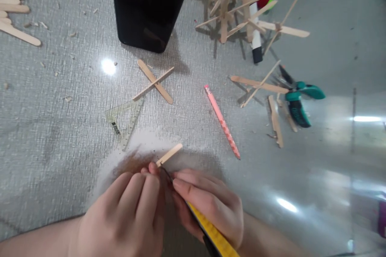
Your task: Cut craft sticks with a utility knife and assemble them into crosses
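Observation:
My left hand [129, 209] is closed around a wooden craft stick [170, 154], whose far end sticks out up and to the right past the fingertips. A small notch shows in the stick's edge close to the fingers. In my right hand [211, 204] is a yellow and black utility knife [208, 227], gripped near its front. Its dark blade points toward the notch and appears to touch the stick there. Just beyond my hands lie a clear set square [130, 124] and two craft sticks crossed in an X [155, 81].
A pink pencil [222, 122] lies right of centre. Green-handled pliers [298, 96] rest by broken sticks [275, 122]. A black phone [150, 8] stands at the back beside a stick structure [226, 0] and a marker [256, 40]. Loose craft sticks [13, 8] are far left.

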Demonstrator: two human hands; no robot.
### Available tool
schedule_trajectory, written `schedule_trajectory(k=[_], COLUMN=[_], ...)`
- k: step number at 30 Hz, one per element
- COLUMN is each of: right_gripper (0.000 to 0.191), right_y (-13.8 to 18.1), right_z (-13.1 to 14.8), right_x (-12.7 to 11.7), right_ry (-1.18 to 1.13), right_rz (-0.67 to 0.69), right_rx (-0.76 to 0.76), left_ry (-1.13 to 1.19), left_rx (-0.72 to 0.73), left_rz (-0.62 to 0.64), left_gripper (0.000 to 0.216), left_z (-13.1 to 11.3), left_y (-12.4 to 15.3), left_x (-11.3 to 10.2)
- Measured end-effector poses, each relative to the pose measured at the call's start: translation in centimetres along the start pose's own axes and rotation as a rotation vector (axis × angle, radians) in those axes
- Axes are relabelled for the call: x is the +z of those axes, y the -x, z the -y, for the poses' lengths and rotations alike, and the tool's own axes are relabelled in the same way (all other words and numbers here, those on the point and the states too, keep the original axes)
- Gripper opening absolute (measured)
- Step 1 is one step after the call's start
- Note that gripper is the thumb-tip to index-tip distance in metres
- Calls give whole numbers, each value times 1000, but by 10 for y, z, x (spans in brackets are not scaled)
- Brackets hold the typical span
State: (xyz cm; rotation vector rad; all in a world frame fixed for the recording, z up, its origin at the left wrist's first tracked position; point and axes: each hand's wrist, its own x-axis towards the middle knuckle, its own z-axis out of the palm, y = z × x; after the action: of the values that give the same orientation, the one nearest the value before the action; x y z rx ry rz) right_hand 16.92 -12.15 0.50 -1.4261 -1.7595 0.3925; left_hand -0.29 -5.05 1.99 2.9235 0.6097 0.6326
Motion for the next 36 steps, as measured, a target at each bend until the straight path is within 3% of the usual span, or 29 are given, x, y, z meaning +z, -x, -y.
schedule_trajectory(k=[36], right_gripper=[16], right_y=[3], right_z=[4], right_x=[4], right_ry=[15], right_rz=[1], right_rx=[-9], left_ry=[81], left_rx=[-33], left_rz=[1], left_gripper=[17], left_z=[3], left_y=[-5], left_x=[2])
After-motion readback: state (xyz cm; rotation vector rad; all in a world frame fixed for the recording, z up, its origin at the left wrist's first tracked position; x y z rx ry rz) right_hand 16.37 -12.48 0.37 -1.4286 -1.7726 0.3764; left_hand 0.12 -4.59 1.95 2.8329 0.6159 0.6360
